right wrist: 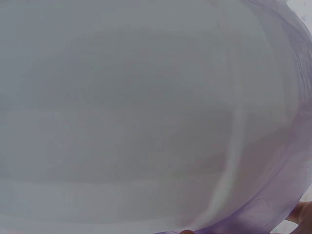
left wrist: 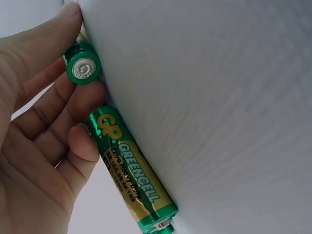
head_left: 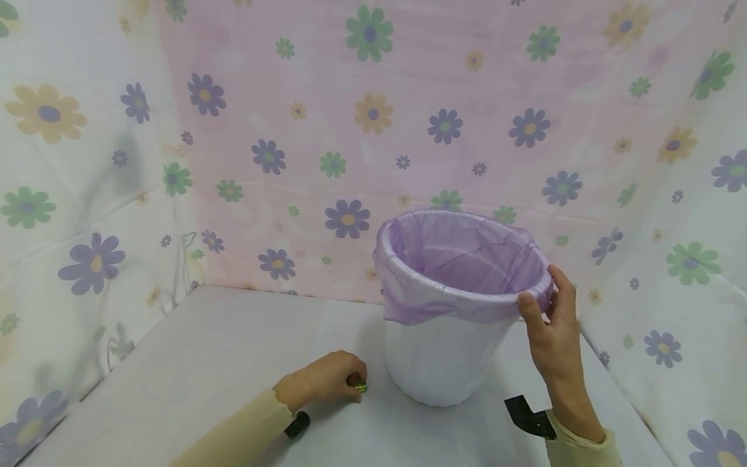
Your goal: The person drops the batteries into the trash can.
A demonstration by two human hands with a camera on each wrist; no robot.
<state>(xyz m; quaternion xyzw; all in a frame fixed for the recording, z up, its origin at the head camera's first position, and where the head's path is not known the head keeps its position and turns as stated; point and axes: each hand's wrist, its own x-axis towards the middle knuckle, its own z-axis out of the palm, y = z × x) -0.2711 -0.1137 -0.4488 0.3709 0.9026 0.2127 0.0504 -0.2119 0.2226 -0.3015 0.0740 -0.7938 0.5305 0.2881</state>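
My left hand [head_left: 323, 377] is low on the table, just left of a white trash can [head_left: 440, 357]. Its thumb and fingers pinch a green AA battery [left wrist: 82, 63], seen end-on in the left wrist view. Another green and gold battery [left wrist: 134, 170] lies below it, close to the fingertips; a sliver of green shows past its far end. A purple bag [head_left: 467, 259] lines the trash can and folds over its rim. At the rim's right side, my right hand [head_left: 554, 344] grips the can through the bag. The can's white wall fills most of the right wrist view.
The white table [head_left: 233, 350] runs back to a pink flowered cloth wall [head_left: 303, 136]. White flowered cloth stands at left and right. Black wrist mounts [head_left: 528, 418] hang by both sleeves. The can stands right of the table's middle.
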